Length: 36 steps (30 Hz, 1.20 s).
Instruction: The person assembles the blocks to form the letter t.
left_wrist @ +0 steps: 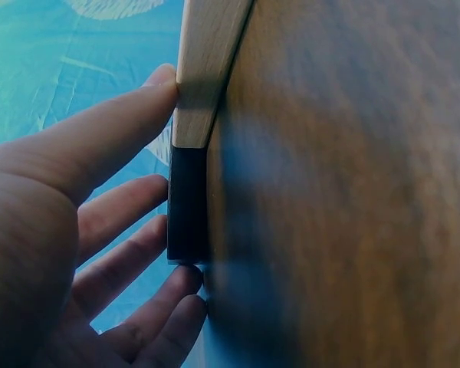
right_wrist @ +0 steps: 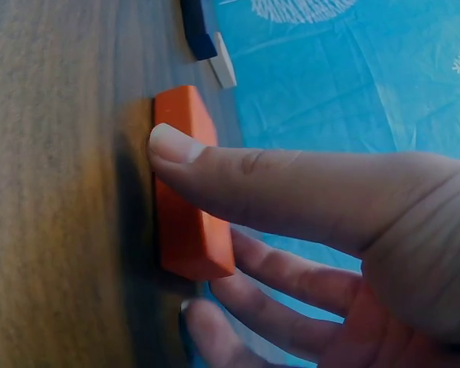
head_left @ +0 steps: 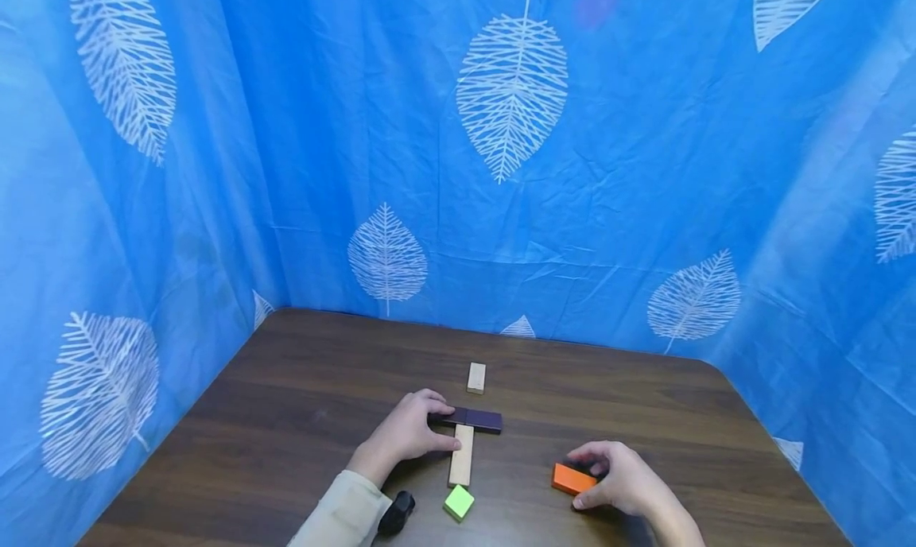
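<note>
Two dark purple blocks (head_left: 483,421) lie end to end, meeting the top of a pale wooden block (head_left: 461,455). My left hand (head_left: 409,432) rests there, thumb touching the wooden block (left_wrist: 203,69) and fingertips at the left dark block (left_wrist: 188,203); the fingers are loosely bent, not closed round either one. Below the wooden block's lower end sits a lime green block (head_left: 459,502). On the right, my right hand (head_left: 621,480) holds an orange block (head_left: 571,479) by its right part. In the right wrist view the thumb lies across the orange block (right_wrist: 188,238), fingers on its far side.
A small pale block (head_left: 475,378) lies behind the dark ones. A black object (head_left: 397,514) is at my left wrist. Blue curtains (head_left: 608,213) with white leaf prints stand behind and beside the brown wooden table (head_left: 322,356).
</note>
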Tool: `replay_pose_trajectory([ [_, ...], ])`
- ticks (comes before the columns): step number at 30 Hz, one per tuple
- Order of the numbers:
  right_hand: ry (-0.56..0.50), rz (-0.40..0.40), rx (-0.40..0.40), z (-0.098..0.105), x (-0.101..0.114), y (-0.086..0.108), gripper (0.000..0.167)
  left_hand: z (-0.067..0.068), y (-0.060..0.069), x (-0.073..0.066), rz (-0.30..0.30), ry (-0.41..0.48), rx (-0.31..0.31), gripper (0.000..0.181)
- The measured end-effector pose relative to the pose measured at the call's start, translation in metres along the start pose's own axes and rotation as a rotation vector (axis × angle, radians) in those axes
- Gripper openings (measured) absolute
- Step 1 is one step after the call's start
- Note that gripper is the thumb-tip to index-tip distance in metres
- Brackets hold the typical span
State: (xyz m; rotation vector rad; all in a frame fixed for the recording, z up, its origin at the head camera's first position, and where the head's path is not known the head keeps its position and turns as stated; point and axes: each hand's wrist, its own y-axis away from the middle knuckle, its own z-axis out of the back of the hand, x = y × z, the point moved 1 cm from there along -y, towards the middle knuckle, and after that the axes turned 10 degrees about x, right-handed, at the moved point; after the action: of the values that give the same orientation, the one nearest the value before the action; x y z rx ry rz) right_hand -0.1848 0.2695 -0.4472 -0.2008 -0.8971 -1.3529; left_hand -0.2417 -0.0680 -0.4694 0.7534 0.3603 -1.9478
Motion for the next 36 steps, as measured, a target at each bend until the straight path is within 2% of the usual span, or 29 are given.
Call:
replay_pose_trajectory([
  [3,-0.030,0.033,0.020,0.000,-0.004,-0.002,0.055,0.000,0.000,0.000,0.003,0.002,-0.001,0.053],
  [13,-0.060,0.072,0.036,0.002,-0.010,-0.003,0.048,0.000,0.000,-0.001,0.015,0.008,0.007,0.053],
  [20,-0.138,0.137,0.071,0.003,-0.012,-0.003,0.043,-0.001,0.000,0.000,0.015,0.020,0.009,0.053],
  [24,-0.155,0.164,0.079,0.001,-0.012,-0.003,0.042,-0.001,-0.001,0.000,0.010,0.020,0.008,0.053],
  [32,-0.143,0.152,0.082,-0.003,-0.009,-0.006,0.036,-0.002,-0.002,0.002,0.005,0.019,0.009,0.054],
  [36,-0.164,0.205,0.116,-0.006,-0.006,-0.007,0.034,-0.002,-0.002,0.002,0.001,0.019,0.005,0.054],
])
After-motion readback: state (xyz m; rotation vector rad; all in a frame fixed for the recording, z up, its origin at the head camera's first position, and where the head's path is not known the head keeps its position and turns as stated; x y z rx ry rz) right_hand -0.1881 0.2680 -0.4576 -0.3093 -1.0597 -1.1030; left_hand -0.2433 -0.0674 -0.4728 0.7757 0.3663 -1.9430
